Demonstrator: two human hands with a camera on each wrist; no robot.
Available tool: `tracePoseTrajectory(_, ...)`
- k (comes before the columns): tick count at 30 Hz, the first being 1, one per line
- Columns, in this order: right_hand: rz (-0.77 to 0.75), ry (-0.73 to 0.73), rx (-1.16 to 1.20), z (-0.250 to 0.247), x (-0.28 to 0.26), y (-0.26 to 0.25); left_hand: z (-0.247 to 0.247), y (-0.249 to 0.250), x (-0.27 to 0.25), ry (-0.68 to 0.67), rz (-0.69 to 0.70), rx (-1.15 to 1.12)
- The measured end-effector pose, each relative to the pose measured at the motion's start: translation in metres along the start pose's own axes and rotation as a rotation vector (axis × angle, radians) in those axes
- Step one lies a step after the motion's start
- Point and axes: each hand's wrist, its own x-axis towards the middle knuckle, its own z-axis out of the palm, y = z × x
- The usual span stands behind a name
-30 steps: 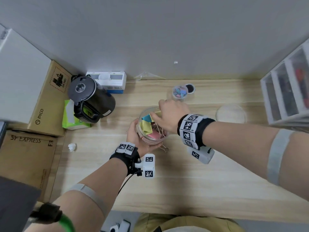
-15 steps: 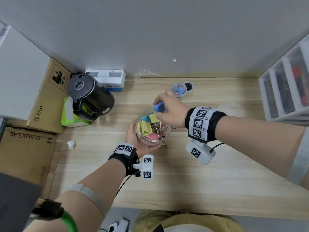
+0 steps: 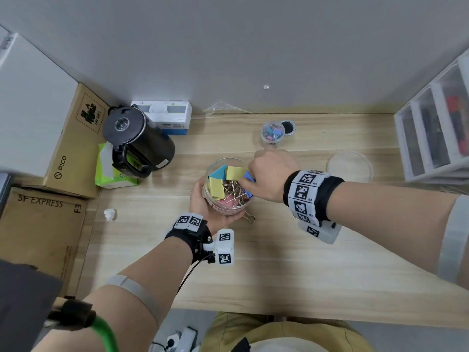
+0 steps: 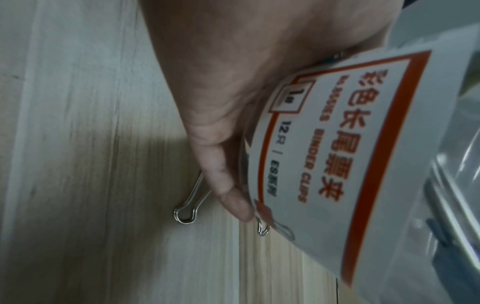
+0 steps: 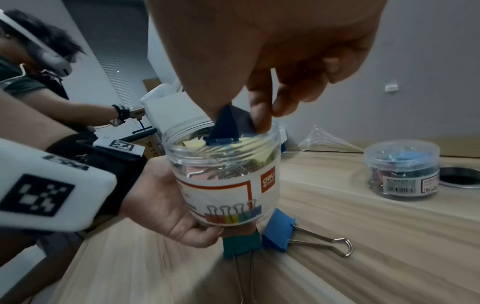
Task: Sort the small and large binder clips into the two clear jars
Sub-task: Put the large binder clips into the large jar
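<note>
My left hand (image 3: 203, 196) grips the large clear jar (image 3: 225, 199) and holds it tilted just above the table. The jar holds several large clips in yellow, teal and pink. My right hand (image 3: 264, 171) pinches a dark blue large binder clip (image 5: 231, 127) at the jar's mouth, its lower edge inside the rim. Under the jar lie a teal clip (image 5: 240, 246) and a blue clip (image 5: 279, 232) on the wood. The small jar (image 3: 272, 133) of small clips stands farther back, lid off.
A black kettle (image 3: 137, 143), a green tissue pack (image 3: 111, 171) and cardboard boxes (image 3: 73, 148) crowd the left. A white drawer unit (image 3: 436, 138) stands at the right, a clear lid (image 3: 350, 166) before it. A black lid (image 3: 288, 127) lies beside the small jar.
My right hand rose from the jar with the blue clip, then came down again to the jar's right rim. The left hand kept its hold on the jar.
</note>
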Motion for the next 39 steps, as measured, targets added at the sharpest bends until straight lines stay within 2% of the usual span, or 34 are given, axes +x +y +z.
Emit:
tracePoseTrajectory(5, -0.018, 0.014, 0.133, 0.002, 0.0, -0.002, -0.002, -0.003, -0.001, 0.011, -0.008, 0.033)
tracePoseTrajectory(11, -0.092, 0.024, 0.137, 0.012, -0.001, -0.001, -0.001, -0.002, 0.001, -0.02, -0.026, -0.035)
tracePoseTrajectory(16, 0.009, 0.102, 0.43, 0.016, 0.003, 0.001, -0.004, -0.001, 0.001, -0.042, -0.035, -0.043)
tracePoseTrajectory(20, -0.018, 0.005, 0.376, 0.022, 0.01, 0.001, -0.007, -0.002, 0.0, -0.035, -0.032, -0.049)
tracePoseTrajectory(23, -0.019, 0.094, 0.531, 0.027, 0.012, 0.002, -0.017, -0.004, 0.0, 0.001, -0.016, -0.059)
tracePoseTrajectory(26, 0.061, 0.185, 0.647, 0.039, 0.022, 0.006, -0.032, -0.002, -0.002, 0.06, -0.018, -0.062)
tracePoseTrajectory(27, 0.098, 0.16, 0.633, 0.045, 0.027, 0.009, -0.039, 0.0, -0.004, 0.072, -0.018, -0.068)
tracePoseTrajectory(29, 0.151, 0.021, 0.541, 0.061, 0.035, 0.016, -0.051, 0.003, -0.006, 0.091, -0.001, -0.064)
tracePoseTrajectory(31, 0.131, -0.146, 0.43, 0.076, 0.038, 0.019, -0.065, 0.004, -0.009, 0.113, 0.014, -0.068)
tracePoseTrajectory(33, 0.077, -0.252, 0.37, 0.089, 0.04, 0.015, -0.078, 0.007, -0.012, 0.139, 0.021, -0.076)
tracePoseTrajectory(39, -0.003, -0.332, 0.182, 0.112, 0.048, -0.005, -0.105, 0.012, -0.019, 0.18, 0.02, -0.074)
